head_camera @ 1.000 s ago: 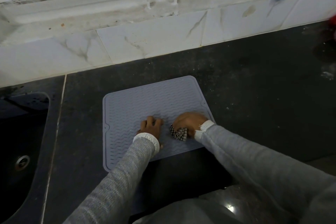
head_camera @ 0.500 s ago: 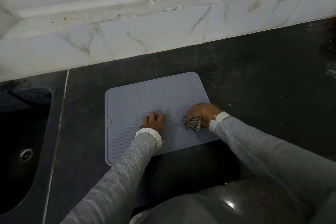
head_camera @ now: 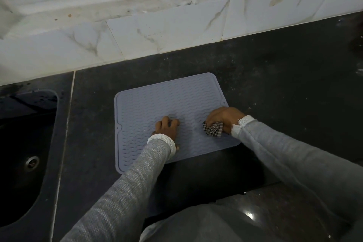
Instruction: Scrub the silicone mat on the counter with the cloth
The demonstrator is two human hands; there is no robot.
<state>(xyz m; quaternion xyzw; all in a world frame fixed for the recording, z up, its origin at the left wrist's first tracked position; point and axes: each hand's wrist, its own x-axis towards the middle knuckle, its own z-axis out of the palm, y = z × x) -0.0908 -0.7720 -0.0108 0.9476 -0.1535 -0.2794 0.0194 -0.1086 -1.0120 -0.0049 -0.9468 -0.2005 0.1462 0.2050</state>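
Right hand [head_camera: 224, 119] clenched around bunched black-and-white checked cloth [head_camera: 213, 130], pressing it on right edge of pale lilac-grey ribbed rectangular silicone mat [head_camera: 167, 100]. Left hand [head_camera: 167, 126] knuckles-up near mat centre, fingers curled and pressed down, pinning mat to dark speckled stone counter [head_camera: 284, 84]. Unscrubbed bulk of mat lies left and away from cloth hand; long axis runs roughly left-right across view. Right forearm angled in from lower right, wrist low. Next stroke likely sweeps leftward toward pinning hand. Black sink [head_camera: 25, 143] well left of mat.
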